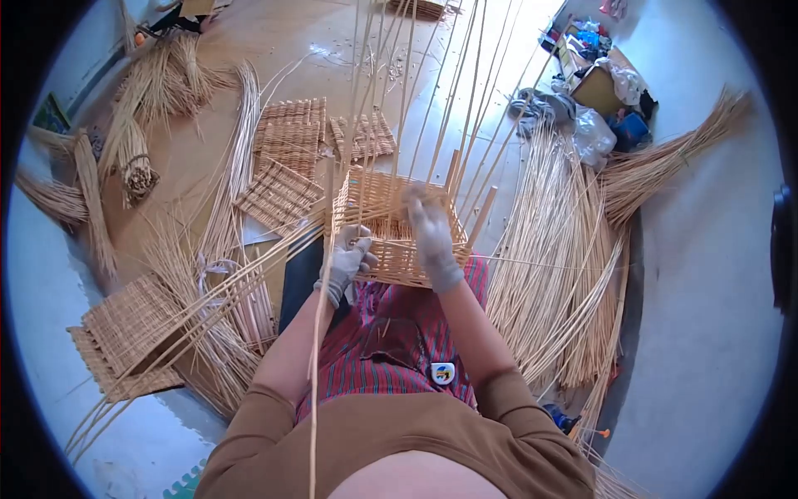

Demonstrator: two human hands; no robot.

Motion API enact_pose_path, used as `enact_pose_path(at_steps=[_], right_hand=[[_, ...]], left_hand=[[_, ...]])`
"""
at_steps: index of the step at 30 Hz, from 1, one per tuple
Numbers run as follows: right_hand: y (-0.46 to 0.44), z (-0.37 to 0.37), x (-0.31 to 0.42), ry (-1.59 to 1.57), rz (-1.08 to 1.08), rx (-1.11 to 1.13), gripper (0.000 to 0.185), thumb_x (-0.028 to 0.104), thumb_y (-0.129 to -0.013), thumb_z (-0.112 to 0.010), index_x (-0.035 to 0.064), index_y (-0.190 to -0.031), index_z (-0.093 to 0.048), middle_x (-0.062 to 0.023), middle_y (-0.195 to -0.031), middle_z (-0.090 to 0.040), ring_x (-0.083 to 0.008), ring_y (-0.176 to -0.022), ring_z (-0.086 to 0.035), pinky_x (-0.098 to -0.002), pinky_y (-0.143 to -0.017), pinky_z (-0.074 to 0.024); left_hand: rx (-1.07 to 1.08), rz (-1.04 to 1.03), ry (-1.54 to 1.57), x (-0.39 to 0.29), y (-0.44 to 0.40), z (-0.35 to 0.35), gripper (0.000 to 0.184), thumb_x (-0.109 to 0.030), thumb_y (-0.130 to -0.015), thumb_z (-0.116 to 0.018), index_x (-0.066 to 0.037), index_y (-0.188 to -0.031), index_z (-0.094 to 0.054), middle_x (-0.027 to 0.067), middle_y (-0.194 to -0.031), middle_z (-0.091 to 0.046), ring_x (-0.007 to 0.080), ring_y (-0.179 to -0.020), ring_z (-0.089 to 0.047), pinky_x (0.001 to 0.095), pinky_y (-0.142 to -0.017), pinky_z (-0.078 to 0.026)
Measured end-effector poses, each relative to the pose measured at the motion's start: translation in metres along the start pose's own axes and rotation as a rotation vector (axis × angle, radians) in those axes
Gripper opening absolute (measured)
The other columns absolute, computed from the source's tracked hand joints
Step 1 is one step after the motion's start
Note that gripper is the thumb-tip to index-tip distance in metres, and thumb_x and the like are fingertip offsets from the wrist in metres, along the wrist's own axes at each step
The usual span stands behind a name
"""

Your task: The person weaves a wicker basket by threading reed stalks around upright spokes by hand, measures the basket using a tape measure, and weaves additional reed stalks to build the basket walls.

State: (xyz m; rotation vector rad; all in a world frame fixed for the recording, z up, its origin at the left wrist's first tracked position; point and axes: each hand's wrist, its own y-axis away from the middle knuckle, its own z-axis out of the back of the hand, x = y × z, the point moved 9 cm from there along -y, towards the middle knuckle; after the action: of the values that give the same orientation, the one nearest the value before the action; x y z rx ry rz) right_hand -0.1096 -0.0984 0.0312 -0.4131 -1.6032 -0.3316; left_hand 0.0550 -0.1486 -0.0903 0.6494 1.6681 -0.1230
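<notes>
A half-woven wicker basket (399,259) sits in front of me, at my lap, with long upright canes (453,100) rising from its walls. My left hand (342,259), in a grey glove, is closed at the basket's near left corner, thumb and fingers pinching the rim. Several long canes (249,270) run out to the lower left from that corner. My right hand (432,237), also gloved, is over the near right side of the basket; its fingers are smeared by motion, and what they hold cannot be made out.
Woven panels (278,195) lie on the floor ahead and left; another woven piece (133,333) is at lower left. Loose cane bundles (553,249) spread on the right, with more bundles (154,91) at far left. A tape measure (442,373) rests on the striped apron (374,374).
</notes>
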Motion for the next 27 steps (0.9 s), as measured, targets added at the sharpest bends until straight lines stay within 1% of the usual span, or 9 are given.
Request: enact_pose_path(at_steps=[5,8,11,13,18,20,24,25,27], right_hand=[[-0.049,-0.105,0.126,0.744,0.807,0.316,0.021,0.019,-0.097,-0.064,0.0011,-0.107,-0.063,-0.0114,-0.094,-0.072,-0.0264,-0.091,-0.068,-0.0348,-0.095,-0.0494],[-0.120,-0.132,0.109,1.850,0.428,0.414,0.025,0.032,-0.091,-0.070,0.0085,-0.083,-0.066,-0.0076,-0.083,-0.068,-0.0245,-0.078,-0.062,-0.0404,-0.095,-0.0439],[-0.121,-0.162,0.101,1.969,0.713,0.352,0.016,0.027,-0.089,-0.070,0.0112,-0.095,-0.069,-0.0049,-0.083,-0.070,-0.0246,-0.084,-0.067,-0.0451,-0.102,-0.0418],[-0.040,-0.148,0.146,1.093,1.230,0.071,0.010,0.025,-0.087,-0.070,0.0148,-0.088,-0.071,-0.0033,-0.077,-0.069,-0.0264,-0.086,-0.067,-0.0441,-0.097,-0.0456],[0.067,-0.046,-0.015,0.572,0.061,0.383,0.031,0.036,-0.099,-0.061,0.0063,-0.097,-0.067,-0.0139,-0.073,-0.065,-0.0269,-0.064,-0.067,-0.0414,-0.059,-0.0515],[0.089,0.038,-0.087,0.110,-0.449,-0.074,0.030,0.034,-0.103,-0.060,0.0042,-0.103,-0.064,-0.0045,-0.078,-0.068,-0.0108,-0.058,-0.060,-0.0269,-0.053,-0.0475],[0.066,0.106,-0.057,-0.230,-0.074,-0.384,0.019,0.026,-0.102,-0.063,0.0080,-0.098,-0.058,0.0016,-0.073,-0.058,-0.0073,-0.055,-0.051,-0.0213,-0.051,-0.0423],[0.066,0.111,-0.066,-0.218,-0.124,-0.446,0.022,0.028,-0.101,-0.065,0.0081,-0.097,-0.058,0.0007,-0.074,-0.060,-0.0079,-0.059,-0.053,-0.0221,-0.052,-0.0435],[0.061,0.112,-0.066,-0.145,-0.035,-0.440,0.022,0.029,-0.101,-0.066,0.0087,-0.096,-0.058,0.0001,-0.074,-0.061,-0.0085,-0.061,-0.054,-0.0230,-0.053,-0.0441]], left_hand=[[0.006,-0.062,0.046,0.004,-0.004,0.002,0.015,-0.012,-0.100,-0.064,-0.009,-0.115,-0.060,0.0048,-0.082,-0.064,0.0133,-0.062,-0.067,0.0259,-0.049,-0.054],[0.053,-0.041,0.069,0.004,-0.002,0.001,0.016,-0.012,-0.101,-0.063,-0.009,-0.116,-0.060,0.0065,-0.079,-0.067,0.0145,-0.062,-0.068,0.0263,-0.051,-0.056],[0.068,-0.064,0.087,0.011,-0.005,0.004,0.016,-0.012,-0.100,-0.064,-0.009,-0.116,-0.060,0.0078,-0.076,-0.068,0.0150,-0.061,-0.068,0.0267,-0.050,-0.056],[0.031,-0.012,0.114,0.012,-0.006,0.005,0.017,-0.012,-0.099,-0.065,-0.009,-0.116,-0.061,0.0073,-0.076,-0.069,0.0147,-0.059,-0.068,0.0266,-0.050,-0.055],[-0.034,-0.547,-0.147,-0.001,-0.013,0.016,0.024,-0.016,-0.100,-0.065,-0.003,-0.119,-0.058,0.0072,-0.079,-0.068,0.0116,-0.053,-0.061,0.0257,-0.047,-0.050],[0.031,-0.077,0.043,-0.009,0.006,0.004,0.023,-0.018,-0.100,-0.066,-0.004,-0.117,-0.059,0.0074,-0.073,-0.068,0.0126,-0.054,-0.062,0.0265,-0.047,-0.050],[-0.076,-0.150,-0.403,-0.024,0.016,0.010,0.044,-0.027,-0.097,-0.068,-0.007,-0.134,-0.056,0.0104,-0.072,-0.070,0.0206,-0.063,-0.068,0.0359,-0.057,-0.054],[-0.202,-0.335,-1.018,-0.053,0.032,0.008,0.056,-0.028,-0.095,-0.068,-0.008,-0.145,-0.050,0.0145,-0.095,-0.073,0.0296,-0.075,-0.071,0.0416,-0.068,-0.056],[-0.309,-0.612,-1.128,-0.099,0.070,-0.014,0.063,-0.023,-0.094,-0.067,-0.009,-0.151,-0.042,0.0215,-0.121,-0.065,0.0438,-0.083,-0.067,0.0448,-0.083,-0.055]])
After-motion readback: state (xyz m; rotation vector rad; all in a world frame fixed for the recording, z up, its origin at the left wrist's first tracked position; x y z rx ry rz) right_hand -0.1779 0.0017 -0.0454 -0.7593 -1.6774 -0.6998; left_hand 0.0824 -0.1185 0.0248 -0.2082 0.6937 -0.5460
